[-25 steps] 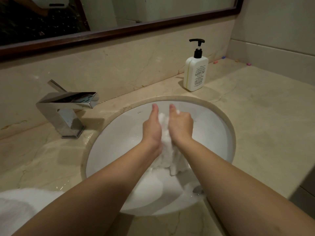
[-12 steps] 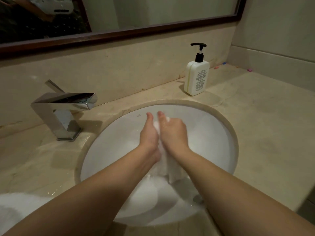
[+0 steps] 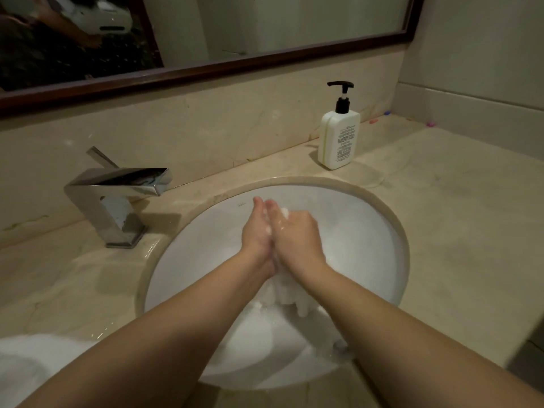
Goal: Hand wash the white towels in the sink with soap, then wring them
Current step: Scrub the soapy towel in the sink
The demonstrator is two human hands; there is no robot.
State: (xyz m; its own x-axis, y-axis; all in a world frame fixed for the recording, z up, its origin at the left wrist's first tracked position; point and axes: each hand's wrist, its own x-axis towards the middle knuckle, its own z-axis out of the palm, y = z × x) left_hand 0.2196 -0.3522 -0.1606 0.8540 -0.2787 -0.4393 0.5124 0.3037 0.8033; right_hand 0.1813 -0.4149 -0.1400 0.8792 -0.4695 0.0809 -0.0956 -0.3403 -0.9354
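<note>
A wet white towel [image 3: 287, 293] hangs between my palms over the round white sink [image 3: 368, 231], its lower end bunched below my wrists. My left hand [image 3: 257, 234] and my right hand [image 3: 297, 234] press together around it, the right one's fingers curled over the cloth with a bit of foam showing at the top. Most of the towel is hidden between my hands. A second white towel [image 3: 32, 360] lies on the counter at the lower left. The white soap bottle [image 3: 338, 136] with a black pump stands behind the sink.
A chrome faucet [image 3: 117, 198] sits left of the basin, with no water running. The beige stone counter [image 3: 456, 216] stretches to the right. A dark-framed mirror [image 3: 206, 66] runs along the back wall. Small coloured bits [image 3: 379, 117] lie in the far corner.
My hands have closed tighter on the towel and rubbed it, shifting slightly within the basin; less cloth shows between the palms now.
</note>
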